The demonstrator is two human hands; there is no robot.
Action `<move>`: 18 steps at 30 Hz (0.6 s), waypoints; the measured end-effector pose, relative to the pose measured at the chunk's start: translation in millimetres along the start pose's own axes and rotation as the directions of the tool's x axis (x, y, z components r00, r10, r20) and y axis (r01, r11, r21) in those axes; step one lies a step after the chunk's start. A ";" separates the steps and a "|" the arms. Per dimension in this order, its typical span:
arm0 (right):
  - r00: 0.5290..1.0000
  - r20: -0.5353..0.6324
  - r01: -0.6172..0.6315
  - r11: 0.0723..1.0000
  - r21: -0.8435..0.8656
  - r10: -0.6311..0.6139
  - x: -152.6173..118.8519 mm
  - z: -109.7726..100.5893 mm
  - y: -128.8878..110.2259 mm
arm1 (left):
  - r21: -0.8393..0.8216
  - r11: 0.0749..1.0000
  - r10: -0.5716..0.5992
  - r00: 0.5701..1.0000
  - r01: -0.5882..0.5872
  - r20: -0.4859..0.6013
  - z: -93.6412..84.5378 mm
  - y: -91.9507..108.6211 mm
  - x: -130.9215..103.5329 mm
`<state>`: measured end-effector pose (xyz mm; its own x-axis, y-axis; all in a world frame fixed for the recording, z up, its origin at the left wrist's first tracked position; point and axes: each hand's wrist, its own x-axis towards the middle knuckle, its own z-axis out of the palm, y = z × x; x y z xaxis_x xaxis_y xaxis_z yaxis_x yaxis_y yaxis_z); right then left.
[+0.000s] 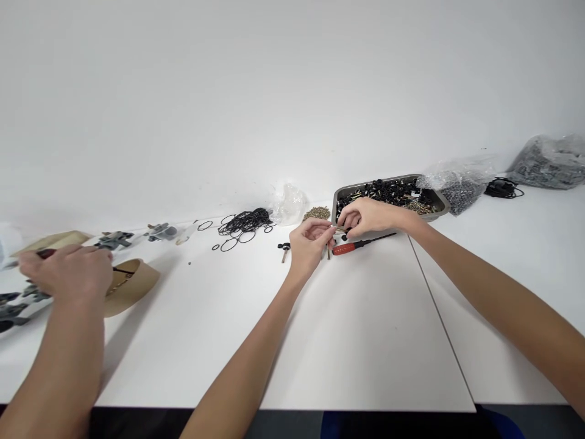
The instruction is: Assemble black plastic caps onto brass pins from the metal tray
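Note:
My left hand (307,245) and my right hand (368,216) meet fingertip to fingertip just in front of the metal tray (445,209). A small brass-coloured screw (339,230) shows between the pinched fingers of both. Close under my right fingers is a small black part (344,237); whether they touch it I cannot tell. A red-handled screwdriver (345,249) lies on the table below the hands, its shaft pointing right. Left of my left hand rests a screw with a black head (284,249). Another brass-coloured screw (328,252) stands partly hidden by my left fingers.
Black parts and screws fill the tray. Behind my hands sit a heap of small brass pieces (317,213), a clear plastic bag (289,206) and black rubber rings (249,223). Filled bags (461,189) lie right. At left, a co-worker's hand (73,271) is beside a tan container (137,286).

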<state>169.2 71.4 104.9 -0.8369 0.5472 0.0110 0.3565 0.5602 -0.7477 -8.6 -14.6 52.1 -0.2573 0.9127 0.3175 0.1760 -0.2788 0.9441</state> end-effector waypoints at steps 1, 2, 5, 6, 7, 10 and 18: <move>1.000 -0.003 -0.001 1.000 0.010 0.001 -1.1 0.5 -2.2 | -0.001 1.000 0.003 1.000 -0.003 0.004 0.8 0.2 -0.8; 1.000 0.001 0.001 1.000 0.019 -0.001 -2.0 1.1 -4.1 | -0.008 1.000 0.006 1.000 -0.006 0.017 1.5 0.2 -1.4; 1.000 0.001 -0.003 0.999 0.044 0.003 -1.8 4.5 -6.6 | -0.033 0.999 0.041 0.996 -0.039 0.076 1.7 -1.3 -1.8; 1.000 -0.022 -0.009 0.998 0.059 0.011 -0.8 5.8 -5.9 | -0.042 0.997 0.068 0.994 -0.064 0.085 1.2 -2.4 -1.4; 0.999 -0.052 -0.014 0.997 0.078 0.018 0.6 6.9 -4.4 | -0.052 0.994 0.097 0.991 -0.093 0.088 0.4 -3.9 -0.7; 0.990 -0.137 0.012 0.987 0.160 0.010 6.0 10.4 1.9 | -0.053 0.988 0.152 0.984 -0.147 0.096 -2.6 -9.6 2.4; 0.955 -0.282 0.015 0.939 0.344 0.088 14.9 26.8 2.3 | 0.096 0.969 0.220 0.973 -0.226 0.068 -5.0 -22.2 7.3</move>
<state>146.4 64.2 85.5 -0.6508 0.7477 0.1319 0.1797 0.3205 -0.9301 -19.2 -3.2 33.9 -0.1470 0.8470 0.5108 0.3203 -0.4479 0.8348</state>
